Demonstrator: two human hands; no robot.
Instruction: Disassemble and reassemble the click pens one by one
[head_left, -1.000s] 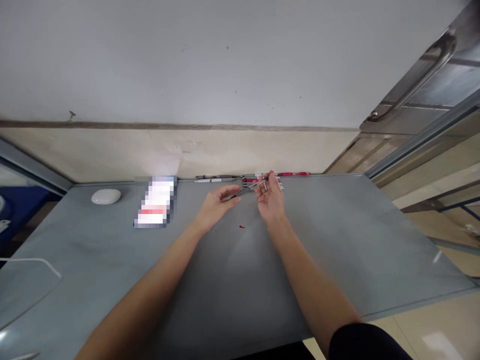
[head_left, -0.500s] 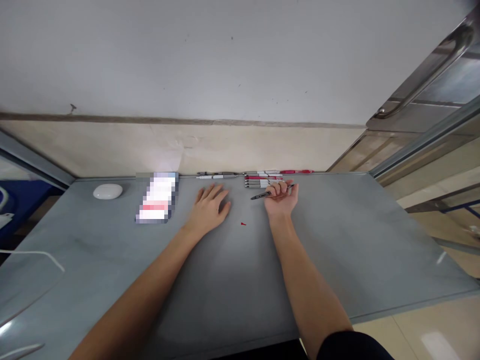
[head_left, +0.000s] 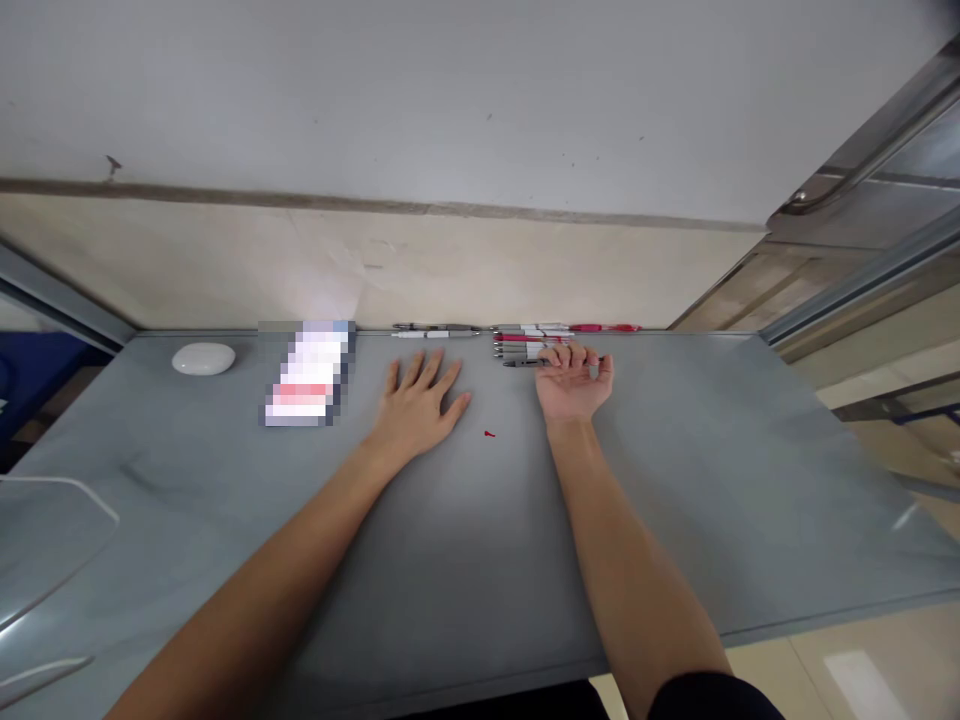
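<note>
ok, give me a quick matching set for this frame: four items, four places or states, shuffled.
1. left hand
2. right hand
3. white oval case
4. red speck

a. far left of the table, near the wall
b. palm up, fingers curled at a dark pen beside the pen row
c. flat, palm down, fingers spread
d. on the table between the two hands

Pairs: 1-c, 2-b, 3-a, 4-d

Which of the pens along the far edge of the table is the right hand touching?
The dark pen, nearest row of the stack, under the right hand fingertips; the other pens lie untouched behind.
</note>
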